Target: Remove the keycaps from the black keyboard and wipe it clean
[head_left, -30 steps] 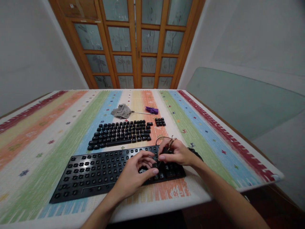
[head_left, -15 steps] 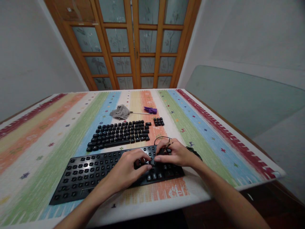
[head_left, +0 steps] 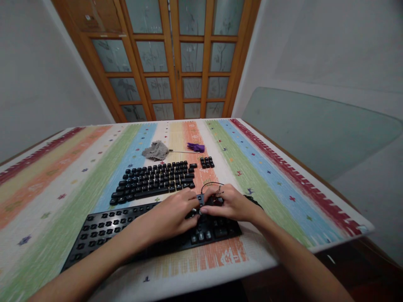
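A black keyboard [head_left: 100, 226] lies near the table's front edge, most of its left part stripped of keycaps, so the bare switches show. A few caps [head_left: 201, 236] remain on its lower right part. My left hand [head_left: 176, 207] is bent over the right part of the keyboard, thumb and fingers closed around something small and mostly hidden. Facing it, my right hand [head_left: 228, 203] has its thumb and fingers curled together close to the left fingertips. Thin brownish wire-like pieces show at its fingers; their kind is unclear.
Removed keycaps [head_left: 153, 180] lie in rows behind the keyboard, with a small block of keycaps [head_left: 207, 162] to their right. Farther back are a crumpled grey cloth [head_left: 155, 151], a thin rod [head_left: 184, 151] and a purple bundle [head_left: 195, 147]. A black cable [head_left: 253, 201] lies beyond my right wrist.
My left hand has turned more palm-down, its forearm covering more of the keyboard. Its fingertips have drawn in nearer my right thumb. The view has shifted slightly.
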Available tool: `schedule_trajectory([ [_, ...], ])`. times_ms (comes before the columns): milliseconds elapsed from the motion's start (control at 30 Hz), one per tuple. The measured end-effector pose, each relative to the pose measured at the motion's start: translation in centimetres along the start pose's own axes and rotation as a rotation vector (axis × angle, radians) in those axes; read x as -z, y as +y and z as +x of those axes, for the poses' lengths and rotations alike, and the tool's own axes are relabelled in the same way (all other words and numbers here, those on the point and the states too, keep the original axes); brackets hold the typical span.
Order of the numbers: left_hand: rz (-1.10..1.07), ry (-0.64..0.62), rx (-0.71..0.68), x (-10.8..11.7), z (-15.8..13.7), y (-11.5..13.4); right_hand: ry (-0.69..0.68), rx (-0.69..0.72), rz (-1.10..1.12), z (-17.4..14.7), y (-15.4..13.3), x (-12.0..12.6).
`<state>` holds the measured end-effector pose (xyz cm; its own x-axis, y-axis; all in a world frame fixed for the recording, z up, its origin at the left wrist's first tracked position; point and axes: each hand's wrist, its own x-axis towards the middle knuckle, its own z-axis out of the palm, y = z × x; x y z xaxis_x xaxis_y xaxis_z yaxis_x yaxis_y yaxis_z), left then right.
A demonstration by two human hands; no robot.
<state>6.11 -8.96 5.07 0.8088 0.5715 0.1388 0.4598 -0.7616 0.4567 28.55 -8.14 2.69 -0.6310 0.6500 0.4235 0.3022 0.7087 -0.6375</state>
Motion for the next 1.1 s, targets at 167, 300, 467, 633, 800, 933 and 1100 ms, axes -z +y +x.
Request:
schedule_trajectory([
  [167,-0.041,-0.001,-0.097,1.7,1.4,-1.1,0.053,-0.061,0.04,0.0,0.1,0.9],
  [300,-0.033,0.09,-0.116,2.2,3.0,-2.4,0.243,-0.122,0.018,0.1,0.1,1.4],
  [467,-0.064,0.199,-0.084,2.0,6.1,-4.1,0.547,-0.204,-0.064,0.3,0.5,1.5],
  [633,-0.21,0.171,-0.093,1.9,9.1,-5.5,0.717,-0.315,-0.085,0.2,1.5,2.0],
  [800,-0.308,0.08,-0.104,2.1,10.3,-6.8,0.73,-0.343,0.072,0.2,2.2,2.8],
  [933,-0.301,0.135,-0.044,1.7,10.6,-7.8,0.784,-0.359,0.105,0.2,2.2,2.9],
  [1100,-0.055,0.196,0.031,-0.1,11.5,-8.8,0.779,-0.367,0.028,0.2,2.0,2.7],
])
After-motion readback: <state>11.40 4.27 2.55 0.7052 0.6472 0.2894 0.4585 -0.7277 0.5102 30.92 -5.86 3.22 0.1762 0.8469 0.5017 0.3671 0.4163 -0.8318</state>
